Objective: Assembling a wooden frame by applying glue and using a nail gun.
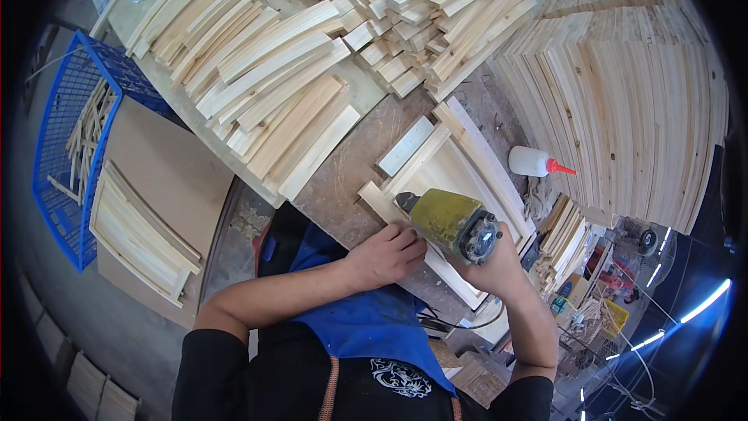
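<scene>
My right hand (495, 265) is wrapped round the grip of a yellow-green power tool (446, 216). The tool's dark nose points left, over the near-left corner of a pale wooden frame with a panel (442, 173). Beside that nose, my left hand (387, 254) has its fingers curled against the frame's near edge; the fingertips are partly hidden. The frame lies on the workbench (343, 179), where the tool and my right hand cover part of it. A short pale block (407, 146) lies along the frame's far-left side.
Piles of curved wooden slats (288, 86) cover the bench's far part. At the right are a white glue bottle with a red tip (530, 161) and a tall stack of boards (615, 109). A blue crate (58, 218) and a finished-looking wooden frame (140, 234) are on the left.
</scene>
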`<state>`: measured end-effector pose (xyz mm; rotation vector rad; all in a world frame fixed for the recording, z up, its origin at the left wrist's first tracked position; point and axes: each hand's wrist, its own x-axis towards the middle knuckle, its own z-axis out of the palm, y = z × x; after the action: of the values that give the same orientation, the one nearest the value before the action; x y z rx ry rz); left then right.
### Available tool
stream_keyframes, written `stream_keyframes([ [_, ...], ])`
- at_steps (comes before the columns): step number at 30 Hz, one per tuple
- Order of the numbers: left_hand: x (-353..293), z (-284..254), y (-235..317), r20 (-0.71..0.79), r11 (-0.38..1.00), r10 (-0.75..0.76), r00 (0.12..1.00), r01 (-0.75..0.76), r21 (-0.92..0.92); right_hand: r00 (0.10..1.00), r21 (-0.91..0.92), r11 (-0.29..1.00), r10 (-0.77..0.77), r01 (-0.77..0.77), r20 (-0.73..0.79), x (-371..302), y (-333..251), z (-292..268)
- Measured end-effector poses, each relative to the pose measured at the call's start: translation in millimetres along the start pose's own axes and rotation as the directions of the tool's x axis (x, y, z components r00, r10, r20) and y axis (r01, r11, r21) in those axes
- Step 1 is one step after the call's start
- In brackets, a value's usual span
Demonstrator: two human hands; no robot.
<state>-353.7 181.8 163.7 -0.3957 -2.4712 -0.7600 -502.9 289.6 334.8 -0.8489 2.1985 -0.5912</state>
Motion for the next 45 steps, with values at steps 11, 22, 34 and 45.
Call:
stream_keyframes([
  [11, -2.3, 2.4, 0.9, -0.007, 1.000, 0.006, 1.000, -0.006, 0.002, 0.999, -0.123, 0.992, -0.039, 0.041, 0.023, 4.7, 0.5, 4.7],
  [22, -12.3, 8.9, -3.0, -0.059, 0.997, -0.004, 0.998, 0.000, -0.076, 0.987, -0.215, 0.977, 0.029, 0.006, 0.158, -2.2, -9.5, 0.8],
  [34, -7.6, 4.0, -1.7, -0.036, 0.990, -0.061, 0.997, 0.055, -0.133, 0.996, -0.016, 0.999, 0.047, -0.048, -0.075, -46.4, -8.8, -5.4],
  [45, -4.5, -26.9, -21.8, -0.025, 0.978, -0.175, 0.984, 0.171, -0.122, 0.921, 0.144, 0.951, 0.302, -0.274, -0.247, -153.8, 37.1, 13.4],
])
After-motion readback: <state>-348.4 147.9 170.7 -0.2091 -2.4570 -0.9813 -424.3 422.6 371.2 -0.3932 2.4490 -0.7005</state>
